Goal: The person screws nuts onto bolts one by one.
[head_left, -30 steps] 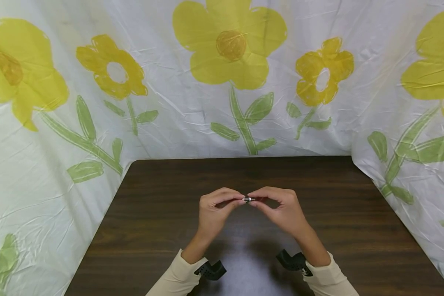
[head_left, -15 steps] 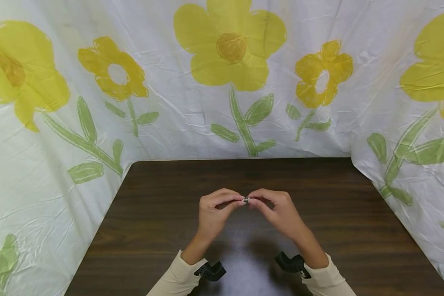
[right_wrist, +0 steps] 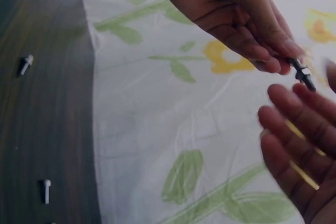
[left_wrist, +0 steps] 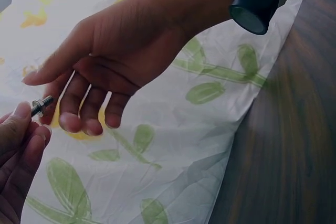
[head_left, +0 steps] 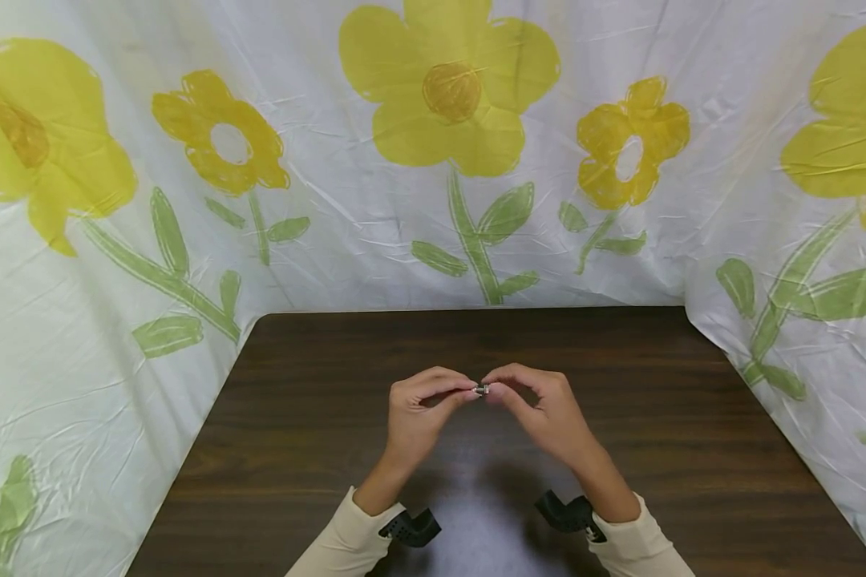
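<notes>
My left hand [head_left: 417, 413] pinches a small metal bolt [right_wrist: 311, 83] between thumb and fingers, above the middle of the table. A shiny hex nut [right_wrist: 304, 72] sits around the bolt's shank, close to the left fingertips; the left wrist view shows the same nut [left_wrist: 38, 106]. The bolt's free end points toward my right hand [head_left: 544, 409]. In the left wrist view, the right hand's thumb stands apart from the bolt and its index finger is at or just behind the bolt's tip; contact is unclear. Its other fingers hang loosely. The left fingers hide the bolt's other end.
Two more bolts, one [right_wrist: 25, 65] and another [right_wrist: 46, 191], lie on the dark wooden table [head_left: 317, 344] in the right wrist view. A white curtain [head_left: 332, 240] printed with yellow flowers surrounds the table's back and sides. Black wrist cameras sit on both wrists.
The right fingertips have shifted slightly left along the bolt, then parted a little around its end. My left hand has kept its grip and stayed in place.
</notes>
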`<state>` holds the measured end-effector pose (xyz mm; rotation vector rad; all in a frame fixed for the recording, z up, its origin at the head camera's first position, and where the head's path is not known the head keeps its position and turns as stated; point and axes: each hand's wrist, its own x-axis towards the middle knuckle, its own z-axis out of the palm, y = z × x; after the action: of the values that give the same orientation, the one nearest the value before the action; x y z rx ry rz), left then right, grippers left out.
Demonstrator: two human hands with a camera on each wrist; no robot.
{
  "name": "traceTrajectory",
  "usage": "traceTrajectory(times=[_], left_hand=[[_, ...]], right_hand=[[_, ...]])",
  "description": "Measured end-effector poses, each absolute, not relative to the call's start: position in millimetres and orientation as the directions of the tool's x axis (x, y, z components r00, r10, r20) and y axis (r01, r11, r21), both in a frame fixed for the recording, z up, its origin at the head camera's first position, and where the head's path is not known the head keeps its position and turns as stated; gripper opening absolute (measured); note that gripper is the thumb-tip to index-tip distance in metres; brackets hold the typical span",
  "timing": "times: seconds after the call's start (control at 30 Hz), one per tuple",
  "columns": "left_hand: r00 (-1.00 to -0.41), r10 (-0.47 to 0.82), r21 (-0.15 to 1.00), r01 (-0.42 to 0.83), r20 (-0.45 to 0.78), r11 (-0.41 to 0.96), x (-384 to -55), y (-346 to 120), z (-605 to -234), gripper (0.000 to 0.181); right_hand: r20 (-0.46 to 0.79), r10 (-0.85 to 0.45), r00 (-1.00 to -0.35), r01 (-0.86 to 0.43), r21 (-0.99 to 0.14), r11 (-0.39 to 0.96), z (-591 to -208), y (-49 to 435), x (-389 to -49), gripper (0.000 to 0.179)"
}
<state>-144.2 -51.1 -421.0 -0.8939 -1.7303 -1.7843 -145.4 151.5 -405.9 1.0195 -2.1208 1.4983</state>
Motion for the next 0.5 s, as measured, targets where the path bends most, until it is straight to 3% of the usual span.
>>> traceTrajectory(times=[0.23,0.5], left_hand=[[-0.662,0.087,0.667,0.742,0.745,-0.07,-145.3,-52.1,-422.2,0.016],[-0.665,0.1,0.672,0.735,0.74,-0.084,-145.2,-51.2,-422.8,0.016]], right_hand=[[0.753,-0.323,-0.574,-0.813,-0.57,0.117,-403.2,153.3,-148.3,0.036],[0.736,-0.342,-0.584,-0.802,-0.587,0.107,-403.6,152.5,-148.4,0.035]])
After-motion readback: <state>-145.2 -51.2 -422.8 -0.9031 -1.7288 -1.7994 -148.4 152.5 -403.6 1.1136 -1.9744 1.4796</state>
